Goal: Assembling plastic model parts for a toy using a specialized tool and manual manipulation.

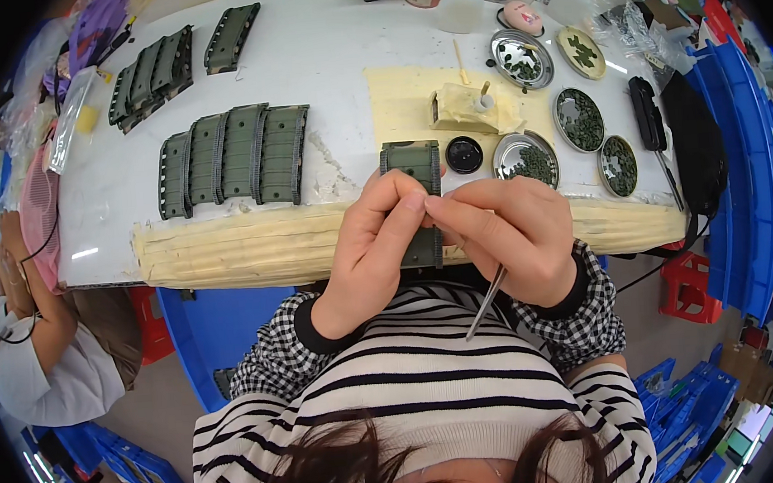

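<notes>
My left hand and my right hand meet fingertip to fingertip over a green, camouflage-edged ribbed panel at the table's near edge. Both are closed in a pinch. Whatever lies between the fingertips is too small or too hidden to name. Tucked in my right palm is a slim metal tool, apparently tweezers, its end pointing down toward my striped top. The hands cover the panel's middle. Just right of it sit a small round black dish and a metal dish of small dark green pieces.
Similar green panels lie in rows to the left. Beyond the hands stands a tape-covered block. Several more dishes, including an oval one, hold green bits at right. Yellowish padding lines the near edge. Another person's arm is at far left.
</notes>
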`<state>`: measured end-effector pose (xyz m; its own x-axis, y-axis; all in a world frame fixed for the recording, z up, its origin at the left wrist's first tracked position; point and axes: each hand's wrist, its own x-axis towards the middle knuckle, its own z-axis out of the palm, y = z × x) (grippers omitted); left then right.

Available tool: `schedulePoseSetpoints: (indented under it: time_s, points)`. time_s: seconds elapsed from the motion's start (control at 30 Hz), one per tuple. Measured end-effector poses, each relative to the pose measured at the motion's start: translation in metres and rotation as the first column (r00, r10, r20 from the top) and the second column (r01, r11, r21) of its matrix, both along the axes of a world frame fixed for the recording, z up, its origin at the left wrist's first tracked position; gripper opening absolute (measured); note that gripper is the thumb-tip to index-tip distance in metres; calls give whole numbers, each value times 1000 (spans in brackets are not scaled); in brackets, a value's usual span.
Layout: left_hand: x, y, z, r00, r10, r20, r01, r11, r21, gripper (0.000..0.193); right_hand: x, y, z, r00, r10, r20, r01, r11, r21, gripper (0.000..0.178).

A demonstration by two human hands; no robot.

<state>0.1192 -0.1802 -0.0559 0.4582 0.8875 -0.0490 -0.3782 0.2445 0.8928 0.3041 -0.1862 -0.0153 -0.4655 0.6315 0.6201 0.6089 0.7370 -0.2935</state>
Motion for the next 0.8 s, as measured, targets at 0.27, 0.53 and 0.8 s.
schedulePoseSetpoints:
  time_s: [0.27,0.53,0.8]
  points:
    - [-4,3,2,976,3,-216,57,960,274,21,-6,2,4,991,-44,-128,36,997,-61,24]
    - [17,-9,12,921,351,-169,-256,873,415,63,-8,4,17,932,-192,-309,107,956,-272,22]
    - [7,-6,18,749,480,-457,-1,691,723,73,-13,17,20,985,-123,-119,124,992,-1,25]
